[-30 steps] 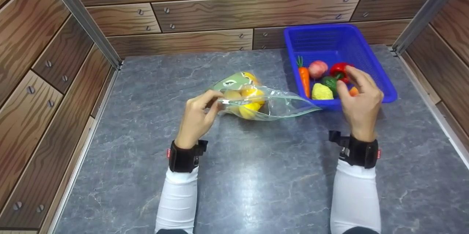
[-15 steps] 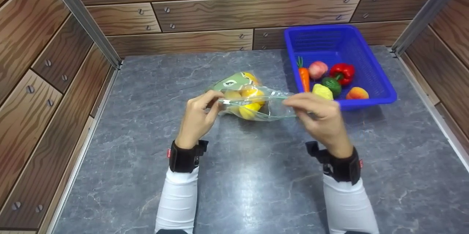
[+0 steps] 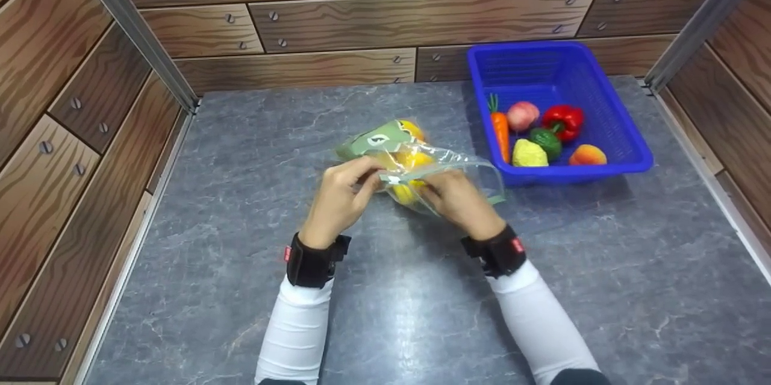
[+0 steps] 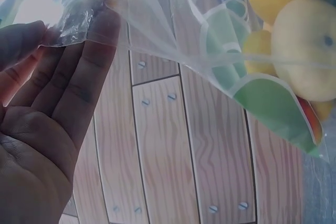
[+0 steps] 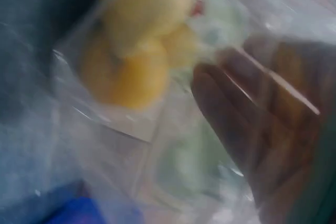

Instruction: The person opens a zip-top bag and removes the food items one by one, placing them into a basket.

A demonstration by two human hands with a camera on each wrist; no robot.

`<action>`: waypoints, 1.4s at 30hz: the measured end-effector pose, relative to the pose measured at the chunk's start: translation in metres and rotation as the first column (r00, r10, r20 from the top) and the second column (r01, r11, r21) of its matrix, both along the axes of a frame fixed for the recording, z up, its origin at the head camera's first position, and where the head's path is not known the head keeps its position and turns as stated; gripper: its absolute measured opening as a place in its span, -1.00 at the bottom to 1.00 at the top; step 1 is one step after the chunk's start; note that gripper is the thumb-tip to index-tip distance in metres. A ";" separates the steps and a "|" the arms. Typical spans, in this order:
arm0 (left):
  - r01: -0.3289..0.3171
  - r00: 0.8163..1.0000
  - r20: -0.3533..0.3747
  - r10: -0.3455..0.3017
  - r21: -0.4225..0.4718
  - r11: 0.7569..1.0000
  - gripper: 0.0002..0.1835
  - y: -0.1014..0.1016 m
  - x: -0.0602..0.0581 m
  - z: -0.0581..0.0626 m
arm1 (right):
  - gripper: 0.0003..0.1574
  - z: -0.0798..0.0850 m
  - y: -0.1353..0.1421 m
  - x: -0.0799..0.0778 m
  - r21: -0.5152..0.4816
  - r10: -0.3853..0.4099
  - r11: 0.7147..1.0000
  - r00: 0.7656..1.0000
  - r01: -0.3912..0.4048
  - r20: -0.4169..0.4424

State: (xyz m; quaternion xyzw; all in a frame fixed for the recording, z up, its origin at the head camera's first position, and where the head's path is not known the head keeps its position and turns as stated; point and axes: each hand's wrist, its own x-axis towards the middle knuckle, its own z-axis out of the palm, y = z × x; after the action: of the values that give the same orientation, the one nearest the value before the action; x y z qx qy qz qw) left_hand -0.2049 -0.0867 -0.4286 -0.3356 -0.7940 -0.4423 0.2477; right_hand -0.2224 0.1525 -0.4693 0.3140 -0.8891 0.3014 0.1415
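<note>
Slightly left of centre in the head view, a clear zip bag [image 3: 476, 177] with a green print holds several yellow and orange fruits [image 3: 414, 159]. My left hand [image 3: 343, 195] pinches the corner of its mouth near the white slider [image 3: 391, 179]. Left wrist view: thumb and fingers close on the thin film, and the fruits [image 4: 310, 48] hang to the right. My right hand [image 3: 461, 201] is at the bag's mouth, overlapped by clear film. Through the film in the blurred right wrist view, its fingers [image 5: 223, 100] look extended near the yellow fruits [image 5: 142, 40].
A blue plastic basket [image 3: 626, 132] stands back right. In it lie a carrot [image 3: 500, 132], a pink round fruit [image 3: 523, 115], a red pepper [image 3: 566, 121], a green one [image 3: 545, 143], a pale yellow one [image 3: 530, 153] and a peach [image 3: 587, 155]. Wood-patterned walls [image 3: 337, 17] enclose the grey tabletop [image 3: 241, 150].
My right hand has moved left from over the basket, past the bag's right end, into its mouth area. My left hand keeps its pinch and has shifted slightly right and down.
</note>
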 end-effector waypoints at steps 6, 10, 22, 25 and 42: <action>0.005 1.000 0.008 -0.005 -0.047 0.999 -0.93 0.001 0.000 -0.001 | -0.65 -0.025 -0.014 -0.006 -0.016 0.009 1.000 0.998 -0.010 -0.067; 0.022 0.999 0.035 -0.019 -0.079 0.997 -0.94 0.001 0.001 0.000 | -0.52 -0.034 -0.018 -0.007 -0.005 0.064 0.998 0.998 -0.065 -0.020; 0.040 0.997 0.065 -0.034 -0.095 0.995 -0.94 0.001 0.000 -0.003 | -0.39 -0.046 -0.019 -0.008 0.018 0.059 0.998 0.998 -0.059 0.006; 0.040 0.997 0.070 -0.034 -0.097 0.994 -0.94 0.001 0.000 -0.002 | -0.36 -0.046 -0.018 -0.007 0.023 0.043 0.999 0.998 -0.044 0.042; -0.021 1.000 0.024 0.021 -0.012 1.000 -0.91 -0.008 -0.003 -0.001 | -0.52 -0.010 0.002 0.001 0.106 -0.018 0.994 0.999 0.022 -0.035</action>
State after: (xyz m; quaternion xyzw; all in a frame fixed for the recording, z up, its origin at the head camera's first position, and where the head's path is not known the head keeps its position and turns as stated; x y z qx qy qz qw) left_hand -0.2078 -0.0944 -0.4293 -0.3236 -0.8029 -0.4388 0.2409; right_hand -0.2212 0.1545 -0.4789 0.3172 -0.9044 0.2471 0.1425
